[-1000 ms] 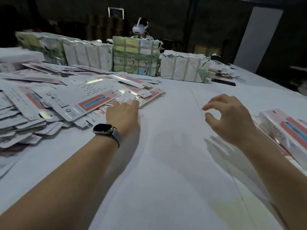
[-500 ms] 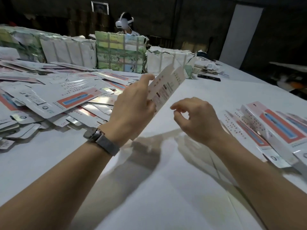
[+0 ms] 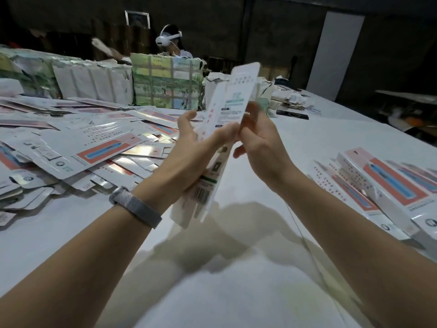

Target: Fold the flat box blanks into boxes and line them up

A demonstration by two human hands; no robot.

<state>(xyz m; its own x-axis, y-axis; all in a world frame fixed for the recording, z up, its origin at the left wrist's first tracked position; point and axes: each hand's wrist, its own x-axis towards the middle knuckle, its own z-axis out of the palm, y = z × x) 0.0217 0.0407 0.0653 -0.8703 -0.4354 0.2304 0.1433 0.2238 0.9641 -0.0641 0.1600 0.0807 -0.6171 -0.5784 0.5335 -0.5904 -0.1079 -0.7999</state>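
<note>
Two hands are raised above the white table (image 3: 236,292), and one flat box blank (image 3: 233,107) is held upright between them, clear of the surface and tilted away. The left hand (image 3: 189,159) is curled round the blank's lower part, thumb pressed across its face; a mesh watch band (image 3: 136,207) is worn on that wrist. The right hand (image 3: 260,143) is closed on the blank's right edge, with fingertips (image 3: 250,112) laid against the printed panel. Many loose blanks (image 3: 78,147) are heaped on the table's left side. Folded boxes (image 3: 387,185) are lined up at the right edge. Wrapped bundles (image 3: 165,84) are stacked at the far side, where a person wearing a headset (image 3: 169,39) is partly seen.
</note>
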